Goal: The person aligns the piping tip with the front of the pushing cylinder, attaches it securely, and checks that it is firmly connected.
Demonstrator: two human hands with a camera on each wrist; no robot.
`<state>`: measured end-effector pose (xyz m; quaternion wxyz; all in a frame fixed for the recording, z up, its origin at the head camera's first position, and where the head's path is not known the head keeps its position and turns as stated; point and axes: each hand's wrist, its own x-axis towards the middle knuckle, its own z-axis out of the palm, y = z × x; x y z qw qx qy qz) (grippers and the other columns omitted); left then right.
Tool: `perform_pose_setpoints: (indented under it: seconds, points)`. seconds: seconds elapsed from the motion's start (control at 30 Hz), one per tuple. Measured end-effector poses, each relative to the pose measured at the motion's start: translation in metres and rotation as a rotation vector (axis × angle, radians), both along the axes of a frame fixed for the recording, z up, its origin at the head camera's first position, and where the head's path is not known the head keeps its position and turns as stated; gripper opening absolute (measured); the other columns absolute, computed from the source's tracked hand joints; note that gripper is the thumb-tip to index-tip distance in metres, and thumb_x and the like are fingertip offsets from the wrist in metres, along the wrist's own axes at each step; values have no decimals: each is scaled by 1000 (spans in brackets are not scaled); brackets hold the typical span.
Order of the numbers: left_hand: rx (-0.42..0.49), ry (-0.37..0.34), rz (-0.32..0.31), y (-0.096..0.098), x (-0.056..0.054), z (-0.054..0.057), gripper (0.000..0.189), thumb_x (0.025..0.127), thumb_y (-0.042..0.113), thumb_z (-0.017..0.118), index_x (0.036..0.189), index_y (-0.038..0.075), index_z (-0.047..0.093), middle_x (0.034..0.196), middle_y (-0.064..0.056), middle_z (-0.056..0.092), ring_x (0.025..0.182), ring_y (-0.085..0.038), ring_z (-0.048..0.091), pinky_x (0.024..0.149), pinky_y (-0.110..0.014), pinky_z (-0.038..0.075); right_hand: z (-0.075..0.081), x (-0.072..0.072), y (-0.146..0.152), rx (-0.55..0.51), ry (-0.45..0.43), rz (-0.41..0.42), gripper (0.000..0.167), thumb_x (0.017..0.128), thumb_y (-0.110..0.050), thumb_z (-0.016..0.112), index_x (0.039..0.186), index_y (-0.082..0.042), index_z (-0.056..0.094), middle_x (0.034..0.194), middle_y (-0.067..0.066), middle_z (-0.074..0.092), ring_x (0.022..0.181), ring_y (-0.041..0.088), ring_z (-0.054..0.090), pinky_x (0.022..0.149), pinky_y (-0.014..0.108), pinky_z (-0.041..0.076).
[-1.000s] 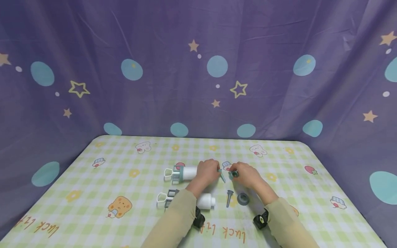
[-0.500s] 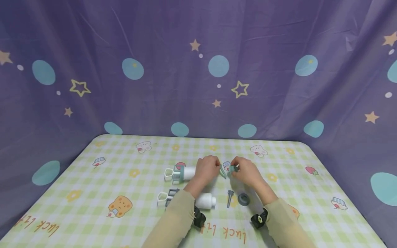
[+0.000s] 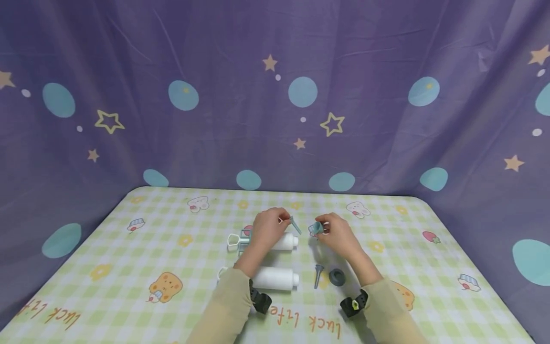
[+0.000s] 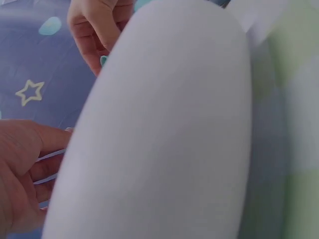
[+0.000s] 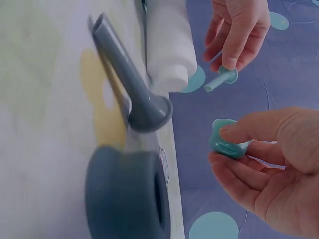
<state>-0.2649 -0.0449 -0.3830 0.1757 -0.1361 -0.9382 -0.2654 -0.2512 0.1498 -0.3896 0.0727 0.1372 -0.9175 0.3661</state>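
My left hand (image 3: 269,228) pinches a slim teal nozzle (image 3: 296,226) by its flanged end, its narrow tip pointing down to the right. To its right, my right hand (image 3: 340,235) holds a teal ring cap (image 3: 316,228) between thumb and fingers. The right wrist view shows the nozzle (image 5: 218,82) and the cap (image 5: 225,140) apart in the air. Below the hands, a grey nozzle (image 3: 318,276) and a grey ring cap (image 3: 337,277) lie on the cloth. In the left wrist view a white tube (image 4: 159,124) hides my left fingertips.
Two white tubes with plunger handles lie on the left, the farther one (image 3: 284,241) partly under my left hand and the nearer one (image 3: 275,278) by my left sleeve. A checked cloth (image 3: 369,315) covers the table, with a purple curtain (image 3: 215,143) behind.
Both hands have risen. The left hand has moved left with the teal nozzle, uncovering the farther tube's end. The teal cap has turned and shows more plainly in my right fingers.
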Motion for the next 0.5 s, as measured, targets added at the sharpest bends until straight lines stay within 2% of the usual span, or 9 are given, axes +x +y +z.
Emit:
perform_pose_setpoints:
  seconds: [0.2, 0.5]
  points:
    - [59, 30, 32, -7, 3, 6, 8, 80, 26, 69, 83, 19, 69, 80, 6, 68, 73, -13, 61, 64, -27, 46, 3, 0, -7, -88, -17, 1, 39, 74, -4, 71, 112, -2, 61, 107, 12, 59, 92, 26, 64, 72, 29, 54]
    - [165, 93, 32, -7, 11, 12, 10, 79, 26, 70, 83, 17, 70, 81, 5, 66, 77, -16, 62, 66, -29, 47, 8, 6, -17, -121, 1, 28, 38, 75, -9, 72, 111, -5, 61, 104, 11, 66, 93, 28, 64, 83, 40, 50]
